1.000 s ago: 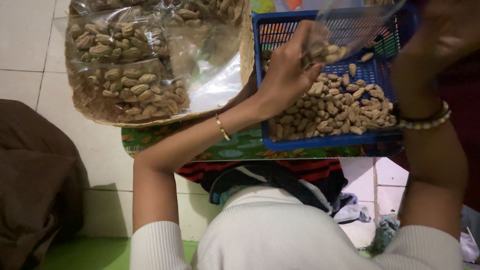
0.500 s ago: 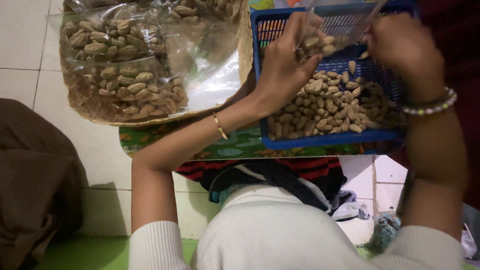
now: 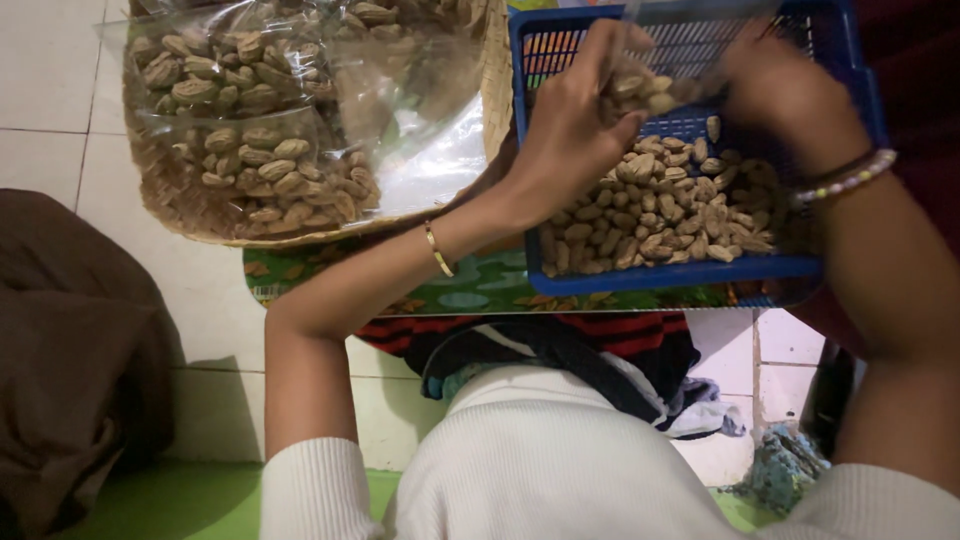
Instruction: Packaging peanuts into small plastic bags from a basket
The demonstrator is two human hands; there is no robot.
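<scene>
White floor tiles sat under everything, with a round woven tray of clear plastic bags of nuts at upper left. Upper right held the blue plastic basket of loose tan nuts. Left hand was cupped around a small clump of them (fingers curled in), just above the pile. Right hand was pinched on a thin clear bag, directly right of the left, nearly touching.

One head-worn camera looks steeply down, close over the person's lap; the basket sits near 1 o'clock, the bags at 11 o'clock.
</scene>
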